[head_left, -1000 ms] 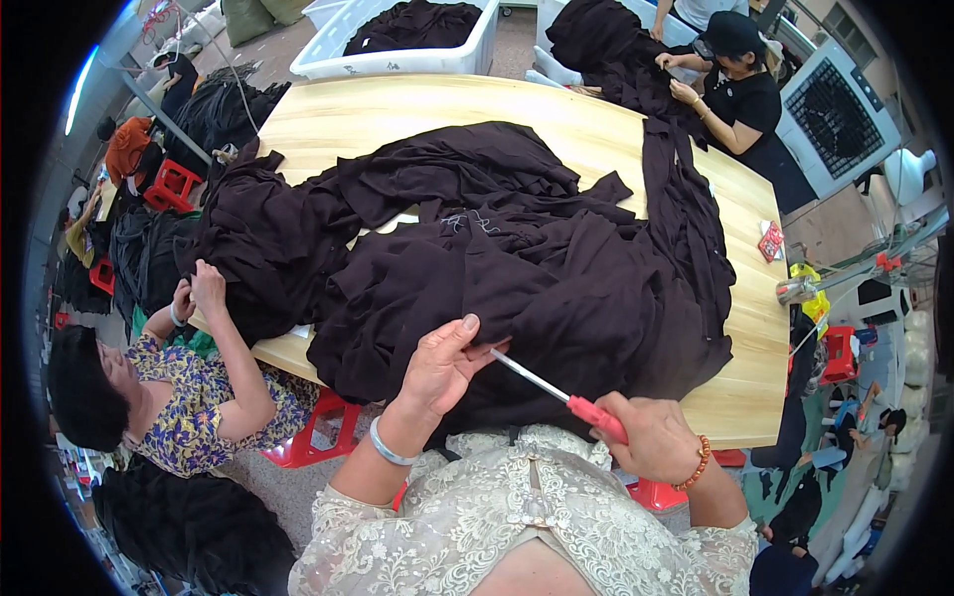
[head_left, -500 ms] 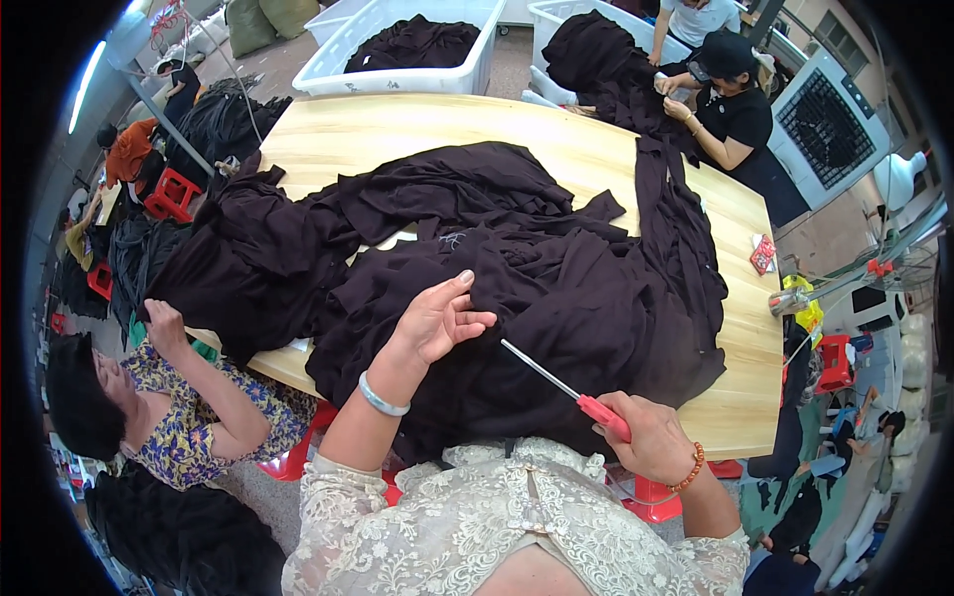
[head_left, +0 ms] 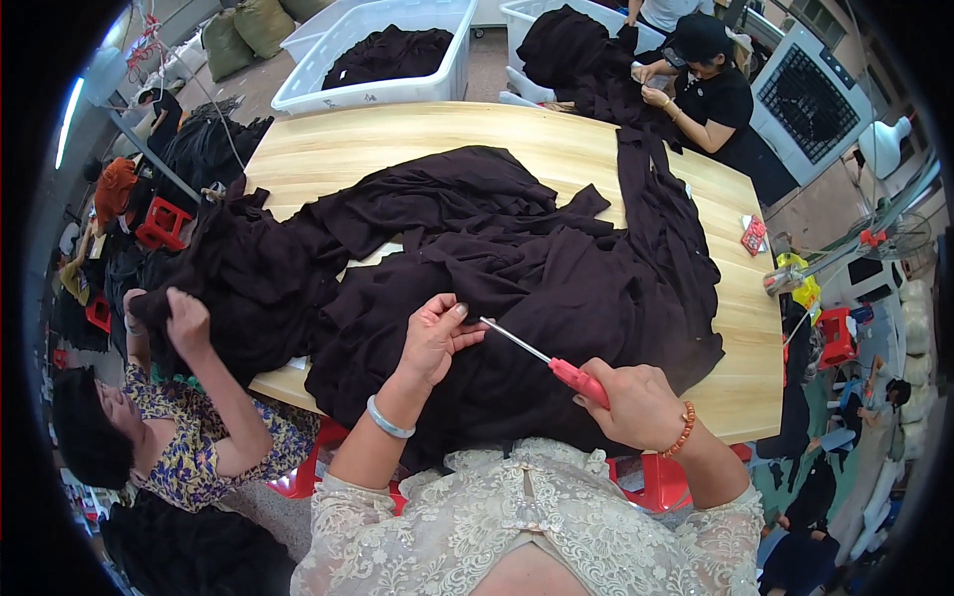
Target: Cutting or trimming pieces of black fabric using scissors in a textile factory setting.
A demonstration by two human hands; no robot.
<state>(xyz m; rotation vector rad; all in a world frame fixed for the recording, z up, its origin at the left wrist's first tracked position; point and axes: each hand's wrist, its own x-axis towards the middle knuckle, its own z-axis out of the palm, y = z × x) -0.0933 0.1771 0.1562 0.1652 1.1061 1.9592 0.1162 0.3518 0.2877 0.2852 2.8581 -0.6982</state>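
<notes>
My right hand (head_left: 641, 405) grips a red-handled tool (head_left: 576, 380) with a thin straight metal shaft. The tool's exact kind cannot be told. Its tip points up and left, close to the fingertips of my left hand (head_left: 435, 340). The left thumb bends towards the curled fingers in a pinch; what lies between them is too small to make out. Both hands are above a large heap of very dark brown cloth (head_left: 596, 298) spread over the wooden table (head_left: 743, 397). A person at the left (head_left: 189, 427) holds up another part of the dark cloth with both hands.
White plastic tubs (head_left: 373, 94) of dark cloth stand beyond the table's far edge. A person in a black cap (head_left: 720, 109) works at the far right corner. A small red packet (head_left: 753, 234) lies near the right edge. Red stools (head_left: 664, 485) are beneath me.
My left thumb has closed in towards the fingers. The tool has shifted left, its tip nearer my left fingertips. The person at the left has raised a second hand to the cloth.
</notes>
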